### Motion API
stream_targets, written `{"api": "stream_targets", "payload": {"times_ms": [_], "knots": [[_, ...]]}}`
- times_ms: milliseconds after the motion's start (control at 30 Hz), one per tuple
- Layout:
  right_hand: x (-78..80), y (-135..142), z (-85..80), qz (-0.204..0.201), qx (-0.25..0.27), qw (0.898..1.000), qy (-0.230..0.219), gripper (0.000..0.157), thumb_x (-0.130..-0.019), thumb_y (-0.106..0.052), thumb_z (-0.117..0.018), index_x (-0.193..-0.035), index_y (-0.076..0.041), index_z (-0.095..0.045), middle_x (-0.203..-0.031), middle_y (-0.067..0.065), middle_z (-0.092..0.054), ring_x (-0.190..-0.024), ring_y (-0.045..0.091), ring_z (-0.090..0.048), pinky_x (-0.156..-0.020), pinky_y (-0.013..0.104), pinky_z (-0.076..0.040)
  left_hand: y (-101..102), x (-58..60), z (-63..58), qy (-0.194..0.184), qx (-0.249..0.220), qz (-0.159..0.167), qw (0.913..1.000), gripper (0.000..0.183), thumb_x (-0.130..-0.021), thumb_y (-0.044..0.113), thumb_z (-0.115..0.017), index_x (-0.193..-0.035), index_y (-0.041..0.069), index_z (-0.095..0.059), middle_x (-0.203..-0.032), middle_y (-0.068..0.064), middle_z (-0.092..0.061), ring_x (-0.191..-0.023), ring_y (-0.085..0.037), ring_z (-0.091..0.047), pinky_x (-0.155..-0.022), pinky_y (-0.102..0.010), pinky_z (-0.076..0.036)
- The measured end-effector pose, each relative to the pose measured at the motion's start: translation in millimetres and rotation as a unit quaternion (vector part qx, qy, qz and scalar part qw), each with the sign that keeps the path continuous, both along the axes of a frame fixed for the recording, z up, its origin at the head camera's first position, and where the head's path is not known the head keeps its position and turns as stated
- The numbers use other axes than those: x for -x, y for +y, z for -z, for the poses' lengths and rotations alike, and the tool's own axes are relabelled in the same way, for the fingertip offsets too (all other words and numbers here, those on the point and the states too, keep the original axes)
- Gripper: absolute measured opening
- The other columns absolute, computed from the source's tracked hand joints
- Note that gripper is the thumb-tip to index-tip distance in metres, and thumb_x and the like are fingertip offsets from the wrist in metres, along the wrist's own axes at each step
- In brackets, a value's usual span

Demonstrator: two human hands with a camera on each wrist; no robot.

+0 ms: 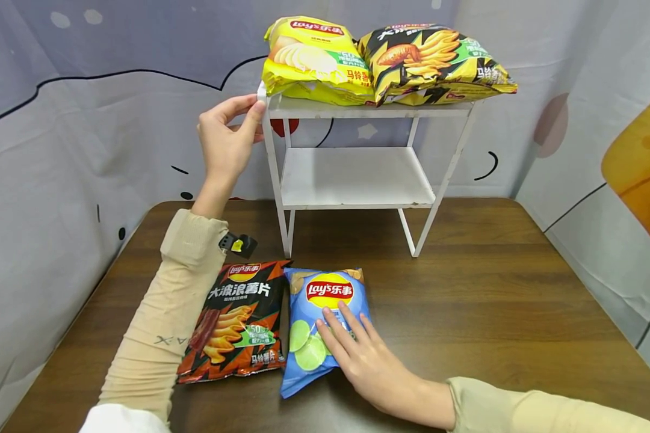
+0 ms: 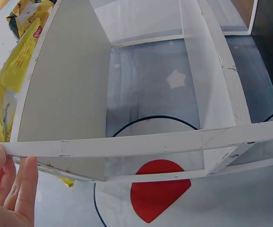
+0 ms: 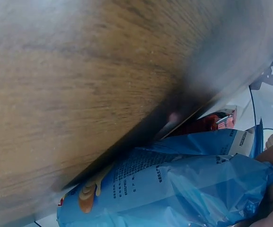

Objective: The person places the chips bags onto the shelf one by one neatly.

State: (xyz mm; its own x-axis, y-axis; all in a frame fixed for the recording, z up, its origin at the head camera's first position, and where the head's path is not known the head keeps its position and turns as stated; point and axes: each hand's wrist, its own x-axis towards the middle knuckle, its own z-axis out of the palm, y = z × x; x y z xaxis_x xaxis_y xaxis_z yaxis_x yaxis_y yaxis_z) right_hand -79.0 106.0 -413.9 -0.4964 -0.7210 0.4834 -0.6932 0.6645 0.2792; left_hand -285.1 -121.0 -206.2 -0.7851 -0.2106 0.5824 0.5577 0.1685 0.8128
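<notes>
My left hand [image 1: 226, 139] is raised at the front left upper corner of a white two-tier shelf rack [image 1: 357, 206], pinching its frame between thumb and fingers. In the left wrist view the fingers [image 2: 26, 184] lie along the rack's side bar. Fingers spread and nearly straight, my right hand [image 1: 372, 367] rests on a blue Lay's chip bag [image 1: 303, 376] with lime pictures, which lies on the table. The right wrist view shows that blue bag [image 3: 188, 189] from its side, with part of the hand at the right edge.
Left of the blue bag lies a black and red chip bag [image 1: 244, 325], partly behind my left forearm. A yellow chip bag [image 1: 319, 60] and a black and yellow chip bag [image 1: 433, 60] lie side by side on the rack's top. The rack stands on a brown wooden table [image 1: 493, 300].
</notes>
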Motion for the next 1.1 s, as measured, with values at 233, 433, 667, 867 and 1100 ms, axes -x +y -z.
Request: {"api": "stream_targets", "payload": {"times_ms": [233, 433, 667, 867, 1100], "knots": [[-0.6, 4, -4.3, 0.007, 0.010, 1.000, 0.004, 0.059, -0.102, -0.007, -0.005, -0.133, -0.004, -0.054, -0.136, 0.016, -0.056, -0.125, 0.041, -0.052, -0.089, 0.052, -0.057, 1, 0.0, 0.1, -0.001, -0.005, 0.004, 1.0000, 0.031, -0.085, 0.020, -0.074, -0.110, 0.002, -0.072, -0.108, -0.014, -0.071, -0.055, -0.002, -0.064, -0.057, -0.013, -0.058], [-1.6, 5, -10.7, 0.009, 0.026, 1.000, 0.004, 0.056, -0.102, -0.007, -0.008, -0.133, -0.003, -0.054, -0.135, 0.016, -0.057, -0.126, 0.041, -0.052, -0.090, 0.053, -0.057, 1, -0.5, 0.1, 0.002, -0.004, 0.003, 1.0000, 0.030, -0.085, 0.020, -0.073, -0.109, 0.002, -0.072, -0.107, -0.014, -0.070, -0.055, -0.003, -0.063, -0.057, -0.013, -0.058], [-4.2, 8, -22.2, 0.008, 0.042, 0.999, 0.033, 0.054, -0.100, -0.004, -0.012, -0.131, -0.003, -0.056, -0.133, 0.015, -0.058, -0.122, 0.039, -0.055, -0.090, 0.053, -0.057, 2, -0.7, -0.1, 0.002, -0.007, 0.004, 1.0000, 0.030, -0.085, 0.020, -0.074, -0.109, 0.002, -0.072, -0.105, -0.013, -0.071, -0.055, -0.003, -0.063, -0.057, -0.013, -0.058], [-5.5, 11, -34.9, 0.006, 0.056, 0.997, 0.057, 0.052, -0.096, -0.001, -0.017, -0.131, -0.003, -0.056, -0.134, 0.014, -0.058, -0.122, 0.039, -0.054, -0.089, 0.052, -0.057, 1, 0.6, 0.2, 0.005, -0.005, 0.003, 1.0000, 0.030, -0.085, 0.020, -0.074, -0.109, 0.001, -0.072, -0.105, -0.013, -0.071, -0.055, -0.003, -0.063, -0.057, -0.013, -0.057], [-7.8, 14, -46.2, 0.000, 0.057, 0.997, 0.057, 0.052, -0.094, -0.001, -0.019, -0.133, -0.003, -0.053, -0.136, 0.015, -0.056, -0.125, 0.040, -0.052, -0.090, 0.053, -0.056, 1, -0.3, 0.1, 0.006, -0.002, 0.000, 1.0000, 0.030, -0.085, 0.019, -0.073, -0.109, 0.002, -0.072, -0.106, -0.014, -0.071, -0.055, -0.002, -0.063, -0.057, -0.013, -0.057]]}}
